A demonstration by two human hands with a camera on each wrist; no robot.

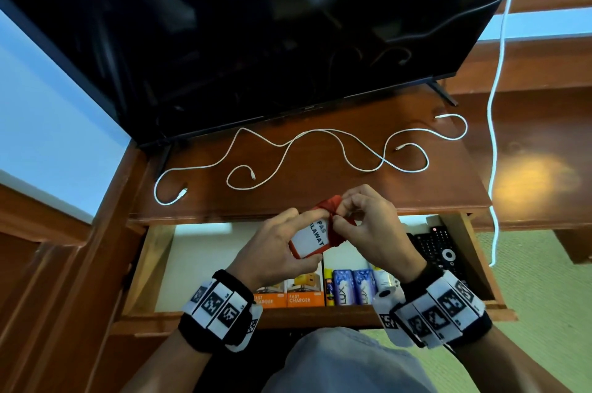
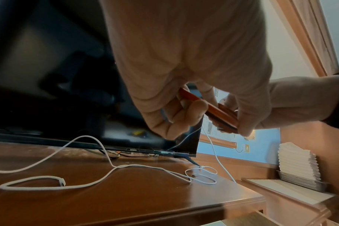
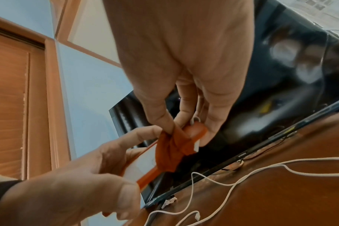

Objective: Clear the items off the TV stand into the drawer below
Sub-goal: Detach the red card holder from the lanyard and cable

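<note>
Left hand (image 1: 275,245): fingers curled, gripping red card holder (image 1: 309,240), label "PAS …ELAWAT".
Right hand (image 1: 368,226): pinching red lanyard (image 1: 330,204).
Drawer (image 1: 150,258): orange boxes (image 1: 290,295) "FAST CHARGER"; packs (image 1: 354,288) "LUX".

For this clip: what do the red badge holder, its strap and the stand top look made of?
Badge holder: seemingly rigid plastic, a smooth red frame around a white printed card. Strap: apparently woven fabric, matte, bunched and creased in the right hand. TV stand top: probably varnished wood, reddish-brown and glossy with reflections.

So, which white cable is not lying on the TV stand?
The hanging cable, right of the TV stand; the other cables lie looped on top.
</note>
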